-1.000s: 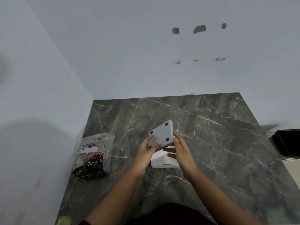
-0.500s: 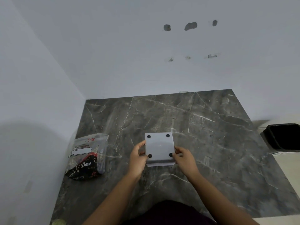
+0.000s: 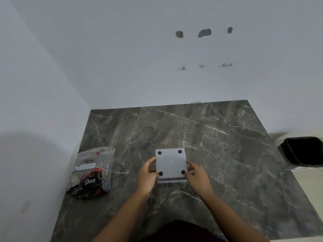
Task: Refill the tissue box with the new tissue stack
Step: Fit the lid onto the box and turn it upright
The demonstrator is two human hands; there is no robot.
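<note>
A square light-grey tissue box (image 3: 171,165) lies upside down on the dark marble counter (image 3: 227,154), its flat base with black round pads at the corners facing up. My left hand (image 3: 147,173) grips its left side and my right hand (image 3: 196,173) grips its right side. A thin white edge of the box body shows under the base along the near side. At the counter's left lies the tissue pack (image 3: 90,172), a clear plastic bag printed "Dove" in black and red. The inside of the box is hidden.
White walls close the counter at the left and back. A black bin (image 3: 304,151) stands beyond the counter's right edge. My dark clothing shows at the bottom middle.
The grey base was tilted up above the white box body a second ago; it now lies flat over the box with both hands at its sides.
</note>
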